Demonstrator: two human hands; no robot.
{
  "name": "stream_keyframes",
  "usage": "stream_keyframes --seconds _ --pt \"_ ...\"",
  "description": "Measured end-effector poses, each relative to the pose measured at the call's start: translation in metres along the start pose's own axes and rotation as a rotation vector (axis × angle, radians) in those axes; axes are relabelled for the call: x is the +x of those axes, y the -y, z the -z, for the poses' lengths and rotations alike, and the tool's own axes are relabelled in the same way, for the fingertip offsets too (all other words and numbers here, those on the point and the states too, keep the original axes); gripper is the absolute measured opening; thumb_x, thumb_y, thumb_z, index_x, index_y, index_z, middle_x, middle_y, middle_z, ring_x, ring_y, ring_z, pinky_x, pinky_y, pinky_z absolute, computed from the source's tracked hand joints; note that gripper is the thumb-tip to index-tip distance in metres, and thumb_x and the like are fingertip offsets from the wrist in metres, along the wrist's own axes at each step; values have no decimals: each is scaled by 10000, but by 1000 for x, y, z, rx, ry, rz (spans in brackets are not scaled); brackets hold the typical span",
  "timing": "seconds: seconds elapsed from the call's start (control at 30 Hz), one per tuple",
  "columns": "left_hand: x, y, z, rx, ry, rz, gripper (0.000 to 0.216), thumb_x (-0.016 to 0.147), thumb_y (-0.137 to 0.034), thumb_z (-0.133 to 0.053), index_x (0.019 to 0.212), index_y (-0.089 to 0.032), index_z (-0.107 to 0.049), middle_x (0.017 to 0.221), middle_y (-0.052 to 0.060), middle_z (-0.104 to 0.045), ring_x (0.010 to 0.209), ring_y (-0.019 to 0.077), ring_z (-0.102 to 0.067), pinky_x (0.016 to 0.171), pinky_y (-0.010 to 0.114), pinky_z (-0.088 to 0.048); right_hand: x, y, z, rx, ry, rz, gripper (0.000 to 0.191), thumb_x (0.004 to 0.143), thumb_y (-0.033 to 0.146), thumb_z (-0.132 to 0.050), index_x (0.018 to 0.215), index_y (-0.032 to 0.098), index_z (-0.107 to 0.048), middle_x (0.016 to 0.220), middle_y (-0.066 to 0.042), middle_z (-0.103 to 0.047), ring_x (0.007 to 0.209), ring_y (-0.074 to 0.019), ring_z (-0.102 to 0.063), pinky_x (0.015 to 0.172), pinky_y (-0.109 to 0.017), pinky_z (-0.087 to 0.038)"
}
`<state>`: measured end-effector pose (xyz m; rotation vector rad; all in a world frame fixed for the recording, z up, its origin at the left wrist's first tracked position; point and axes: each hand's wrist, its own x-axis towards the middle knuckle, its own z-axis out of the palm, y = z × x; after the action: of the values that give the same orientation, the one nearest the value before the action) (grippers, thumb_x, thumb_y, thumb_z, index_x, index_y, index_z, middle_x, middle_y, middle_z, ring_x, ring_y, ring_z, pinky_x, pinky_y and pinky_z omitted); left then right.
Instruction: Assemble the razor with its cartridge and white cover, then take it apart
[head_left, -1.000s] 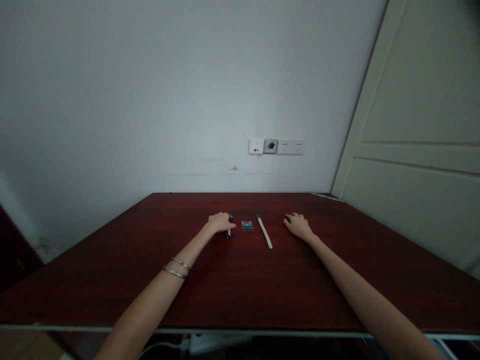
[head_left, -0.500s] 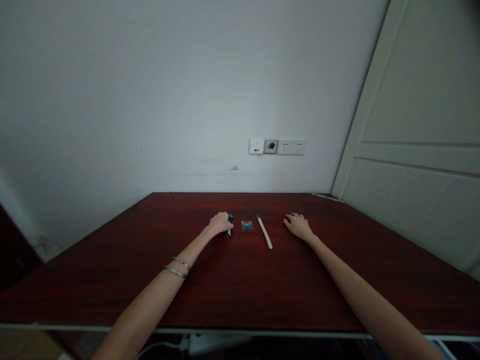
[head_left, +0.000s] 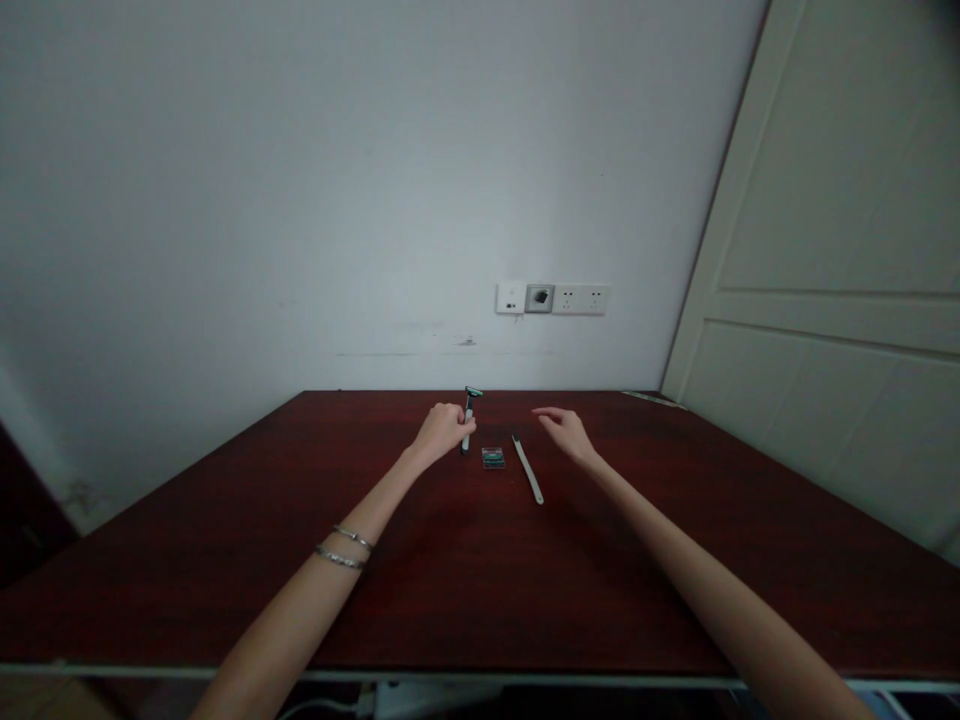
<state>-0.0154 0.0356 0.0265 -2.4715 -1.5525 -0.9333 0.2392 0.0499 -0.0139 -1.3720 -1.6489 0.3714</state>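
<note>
My left hand [head_left: 442,431] is closed round the handle of a razor [head_left: 469,409] and holds it upright above the dark red table [head_left: 480,570], its teal head on top. My right hand [head_left: 564,431] hovers above the table with fingers apart, holding nothing, and points left toward the razor. Between the hands, a small clear box with teal contents [head_left: 493,457] lies flat on the table. Just right of it lies a slim white stick-like tool [head_left: 528,468]. Two thin bracelets [head_left: 343,548] circle my left wrist.
A white wall rises behind the table, with a row of sockets [head_left: 553,298] above the far edge. A pale door [head_left: 840,300] stands at the right, close to the table's right side. A white power strip [head_left: 420,698] shows under the near edge.
My left hand has lifted the razor off the table and stood it upright. My right hand has risen from the table and moved left toward the razor.
</note>
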Motion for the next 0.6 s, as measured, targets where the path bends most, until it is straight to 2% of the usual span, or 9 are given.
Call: stream_keyframes --seconds 0.1,0.27,0.4,0.6 --pt "-3 -13 5 -113 -95 -63 295 768 -338 -526 600 -120 -630 549 49 -609 504 108 -507 527 218 -324 -3 32 -16 388 47 -30 280 723 333 -524 863 164 -699 951 -81 -690 920 -224 -606 799 -344 -454" --pt "-9 -24 4 -212 -105 -155 255 769 -306 -538 605 -126 -614 561 23 -601 502 85 -472 532 200 -335 -14 73 -31 798 184 -174 271 662 335 -612 873 185 -692 948 -74 -691 957 -228 -596 785 -337 -438" --pt "-10 -23 1 -267 -108 -181 242 767 -285 -533 605 -123 -612 565 18 -601 511 82 -484 536 193 -346 -21 81 -35 941 350 -253 254 663 324 -624 883 212 -687 1029 -61 -668 990 -221 -577 765 -340 -437" --pt "-10 -21 -1 -354 -35 -207 274 776 -295 -515 606 -112 -627 541 4 -589 491 71 -466 519 186 -336 -22 72 -39 964 317 -151 267 590 315 -737 804 159 -708 867 -69 -691 863 -196 -601 803 -336 -434"
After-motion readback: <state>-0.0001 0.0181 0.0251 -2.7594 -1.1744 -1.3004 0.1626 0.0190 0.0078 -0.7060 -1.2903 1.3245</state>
